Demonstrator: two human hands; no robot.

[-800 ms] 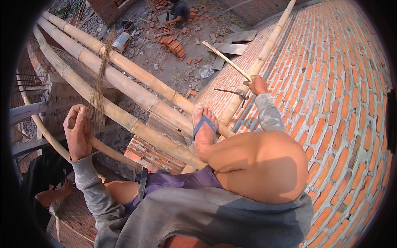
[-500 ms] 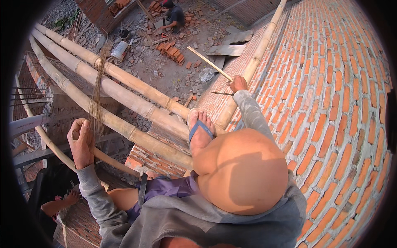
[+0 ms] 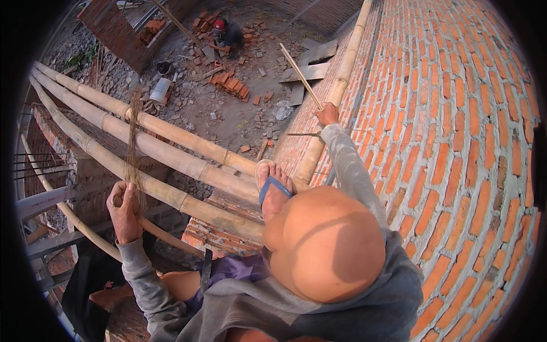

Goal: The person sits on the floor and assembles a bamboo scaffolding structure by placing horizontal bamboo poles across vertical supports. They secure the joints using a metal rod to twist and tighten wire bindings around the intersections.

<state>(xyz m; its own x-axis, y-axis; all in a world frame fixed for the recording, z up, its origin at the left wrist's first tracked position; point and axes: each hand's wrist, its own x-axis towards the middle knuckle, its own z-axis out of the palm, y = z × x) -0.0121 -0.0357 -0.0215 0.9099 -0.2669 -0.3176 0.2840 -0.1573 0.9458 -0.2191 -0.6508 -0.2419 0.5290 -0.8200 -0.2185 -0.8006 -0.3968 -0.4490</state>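
Bamboo poles (image 3: 171, 154) stretch before you; your right hand (image 3: 327, 114) clasps a stick (image 3: 301, 76); your left hand (image 3: 126, 215) curls beside strands (image 3: 133, 142), its grip unclear.

A slender, straight, pale stick (image 3: 301, 77) is held aslant beside a long bamboo pole (image 3: 348, 57); thin brown strands (image 3: 133, 137) are loosely bunched across three poles (image 3: 171, 153).

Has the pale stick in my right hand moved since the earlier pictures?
Yes: the stick in your right hand has swung its far end rightward, toward the bamboo pole along the brick wall.
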